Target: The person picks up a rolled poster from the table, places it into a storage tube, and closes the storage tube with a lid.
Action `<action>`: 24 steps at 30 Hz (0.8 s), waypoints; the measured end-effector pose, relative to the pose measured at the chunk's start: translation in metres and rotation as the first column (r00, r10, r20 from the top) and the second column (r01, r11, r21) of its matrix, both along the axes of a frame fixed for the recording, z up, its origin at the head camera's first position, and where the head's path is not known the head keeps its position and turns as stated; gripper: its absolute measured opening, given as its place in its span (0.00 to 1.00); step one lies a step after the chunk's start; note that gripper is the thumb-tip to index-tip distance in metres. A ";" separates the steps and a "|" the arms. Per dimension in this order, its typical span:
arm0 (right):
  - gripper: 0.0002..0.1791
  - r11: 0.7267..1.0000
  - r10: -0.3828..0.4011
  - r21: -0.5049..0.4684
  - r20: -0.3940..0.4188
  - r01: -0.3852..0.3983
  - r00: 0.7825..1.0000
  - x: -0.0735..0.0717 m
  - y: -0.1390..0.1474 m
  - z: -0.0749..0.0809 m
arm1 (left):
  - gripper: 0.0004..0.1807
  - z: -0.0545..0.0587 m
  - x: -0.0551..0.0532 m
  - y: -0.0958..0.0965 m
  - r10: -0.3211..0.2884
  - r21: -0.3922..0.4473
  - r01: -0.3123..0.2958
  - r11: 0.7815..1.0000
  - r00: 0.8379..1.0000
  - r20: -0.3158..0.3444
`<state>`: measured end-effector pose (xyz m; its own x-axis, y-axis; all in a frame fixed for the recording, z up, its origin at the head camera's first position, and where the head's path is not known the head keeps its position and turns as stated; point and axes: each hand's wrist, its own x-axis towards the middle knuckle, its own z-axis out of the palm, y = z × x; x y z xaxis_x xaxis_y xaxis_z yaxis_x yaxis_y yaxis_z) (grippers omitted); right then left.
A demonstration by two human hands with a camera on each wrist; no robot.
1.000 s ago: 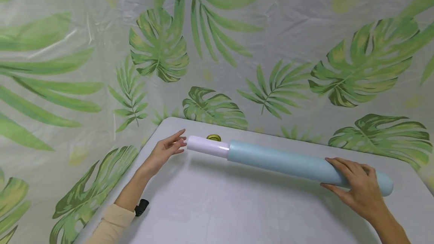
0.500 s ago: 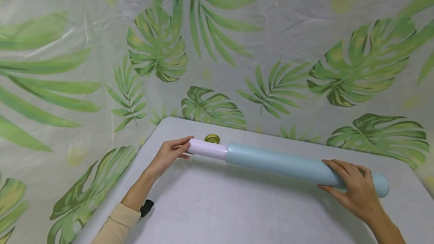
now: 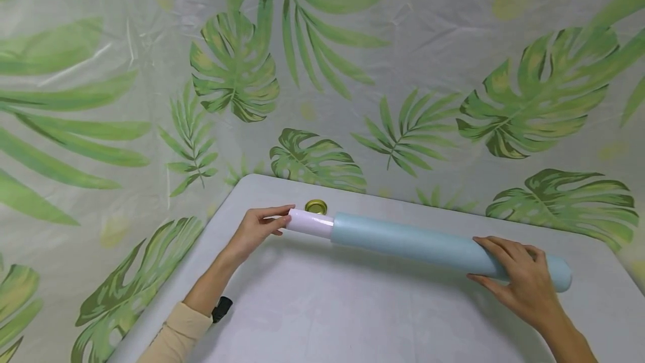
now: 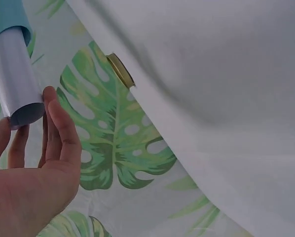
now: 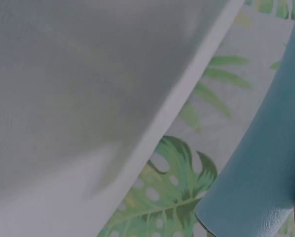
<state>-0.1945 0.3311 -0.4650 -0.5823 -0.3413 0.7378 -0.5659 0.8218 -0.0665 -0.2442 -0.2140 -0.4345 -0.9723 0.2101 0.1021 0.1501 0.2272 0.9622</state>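
A long light blue tube [image 3: 403,238] is held up at a slant over the table, its left end higher in the head view. Out of that end sticks a thin-walled white roll [image 3: 312,223], hollow at its tip in the left wrist view. My left hand [image 3: 253,233] holds the roll's free end, thumb and fingertips spread round the rim. My right hand [image 3: 524,279] grips the blue tube near its rounded right end, thumb below and fingers over the top. In the right wrist view the tube [image 5: 261,168] fills the right side, with only slivers of the hand showing.
A round gold-coloured lid [image 3: 316,206] lies on the white table [image 3: 363,307] near its far edge, just behind the white roll. Past that edge hangs a sheet with a green leaf print [image 3: 322,71]. A small black device [image 3: 221,309] sits at the left wrist.
My left hand has moved right and taken hold of the white roll's end. Less of the roll now sticks out of the blue tube. The tube and right hand have shifted slightly left.
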 end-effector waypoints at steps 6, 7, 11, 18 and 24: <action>0.49 1.000 0.007 0.010 0.008 -0.007 1.000 0.000 -0.005 -0.002 | 0.22 0.003 0.002 0.007 -0.001 -0.024 0.000 1.000 1.000 -0.026; 0.49 1.000 0.009 0.011 0.010 -0.009 1.000 0.000 -0.006 -0.002 | 0.22 0.003 0.002 0.008 0.000 -0.029 -0.001 1.000 1.000 -0.028; 0.48 1.000 0.022 0.005 0.010 -0.022 1.000 -0.001 -0.010 -0.003 | 0.22 0.003 0.003 0.012 0.008 -0.054 -0.010 0.998 1.000 -0.029; 0.48 1.000 0.026 -0.006 0.026 -0.026 0.999 -0.001 -0.016 -0.004 | 0.22 0.005 0.006 0.019 -0.005 -0.079 0.001 0.997 0.999 -0.040; 0.49 1.000 0.018 0.003 0.041 -0.018 0.999 -0.002 -0.021 -0.005 | 0.22 0.005 0.007 0.026 -0.026 -0.063 0.024 0.998 0.999 -0.027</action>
<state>-0.1965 0.3100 -0.4701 -0.6059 -0.3546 0.7122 -0.5776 0.8116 -0.0873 -0.2368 -0.1881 -0.4298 -0.9637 0.2411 0.1145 0.1826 0.2826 0.9417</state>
